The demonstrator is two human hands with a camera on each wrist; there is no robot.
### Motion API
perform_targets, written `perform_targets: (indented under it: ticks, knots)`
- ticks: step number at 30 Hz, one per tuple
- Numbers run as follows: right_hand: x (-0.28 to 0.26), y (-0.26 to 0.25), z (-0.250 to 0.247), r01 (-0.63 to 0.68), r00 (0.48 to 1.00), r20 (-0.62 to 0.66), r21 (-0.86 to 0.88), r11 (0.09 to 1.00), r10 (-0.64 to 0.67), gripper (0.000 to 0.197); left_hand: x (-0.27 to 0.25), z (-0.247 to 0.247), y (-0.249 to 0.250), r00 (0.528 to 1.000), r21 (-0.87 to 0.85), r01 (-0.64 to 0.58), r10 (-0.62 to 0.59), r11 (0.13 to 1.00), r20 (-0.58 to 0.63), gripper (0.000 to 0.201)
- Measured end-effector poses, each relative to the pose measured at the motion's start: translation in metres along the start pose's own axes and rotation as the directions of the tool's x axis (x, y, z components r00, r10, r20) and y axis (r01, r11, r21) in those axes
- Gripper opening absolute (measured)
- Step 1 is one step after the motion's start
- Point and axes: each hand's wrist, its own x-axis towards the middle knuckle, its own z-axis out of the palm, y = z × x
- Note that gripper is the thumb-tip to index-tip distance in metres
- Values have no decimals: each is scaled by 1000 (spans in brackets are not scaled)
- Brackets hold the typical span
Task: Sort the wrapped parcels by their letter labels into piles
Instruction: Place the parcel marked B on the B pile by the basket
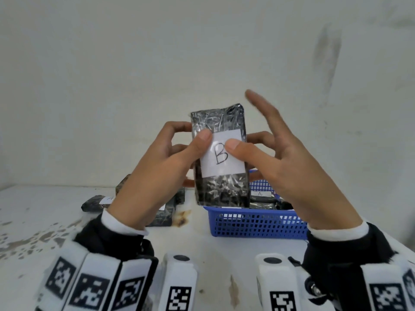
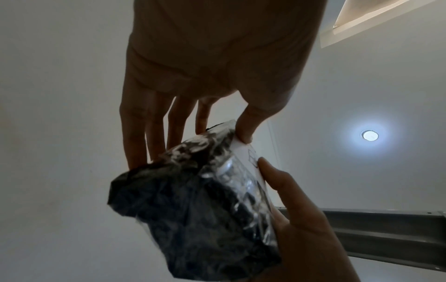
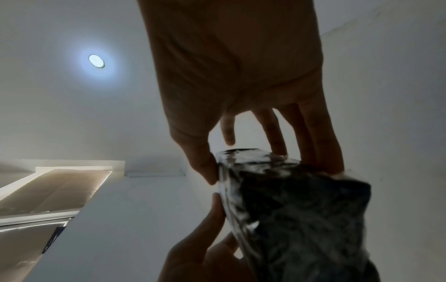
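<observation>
While I hold it upright above the near rim of the blue basket (image 1: 258, 225), the black parcel (image 1: 221, 191) wrapped in shiny film shows its white label (image 1: 221, 157), marked B, toward me. My left hand (image 1: 155, 173) grips the parcel from the side away from the basket's far end, thumb pressed on the label's upper corner and fingers curled round the back; in the left wrist view that thumb meets the label's edge while the fingers run down behind the film. My right hand (image 1: 287, 167) pinches the parcel from the opposite side, thumb on the label beside the letter and lower fingers behind the parcel, while the index finger stands straight and clear of the wrapping. Seen from the right wrist, the right thumb sits on the parcel's front edge, with the left thumb just below it on the same edge. Inside the basket lie more black parcels, one showing a label marked A (image 1: 260, 194). Beyond the basket's left end, on the white, stained surface (image 1: 45, 221), rest further black parcels (image 1: 94, 204), one bearing a label that appears to read A; the others are partly hidden behind my left wrist. Both wrist views show a ceiling lamp (image 2: 370, 135) overhead.
</observation>
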Motion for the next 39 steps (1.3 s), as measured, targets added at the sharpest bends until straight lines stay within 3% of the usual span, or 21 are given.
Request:
perform_targets:
  ticks: [9,16,18,20,22,24,26,28,30,31,35,39]
  knots:
    - [3,4,-3,-104,993,-43,78,992,108,31,-1,4,-1,1000,74,0,-2,997,30,45]
    - [8,13,-3,-129,980,-121,227,965,159,24,6,-18,-8,998,184,53,-60,981,34,48]
    - [9,15,2,-116,981,-124,255,960,152,31,10,-37,-10,991,203,95,-113,974,77,58]
    - [9,16,11,-123,982,-106,281,952,159,40,15,-55,-10,953,248,152,-209,957,220,85]
    - [9,19,28,-146,978,-92,341,929,188,37,19,-69,-11,887,298,207,-307,932,344,109]
    - [9,25,50,-189,968,-72,408,893,238,29,24,-78,-15,861,358,223,-355,907,364,119]
    - [10,36,75,-234,960,-47,410,882,276,25,29,-84,-24,878,417,221,-365,882,308,113]
    - [14,51,102,-276,955,-15,333,902,298,28,34,-93,-42,918,496,194,-335,847,213,93]
    - [19,66,125,-327,944,44,244,913,327,34,37,-112,-61,929,560,220,-347,799,130,81]
    - [22,72,134,-358,934,87,200,912,348,37,37,-125,-70,918,565,266,-384,781,98,81]
    - [35,98,152,-469,865,195,-11,883,462,49,34,-182,-104,852,597,451,-519,664,-68,115]
    - [46,129,158,-511,805,179,-274,815,565,54,27,-220,-141,786,697,526,-592,486,-180,82]
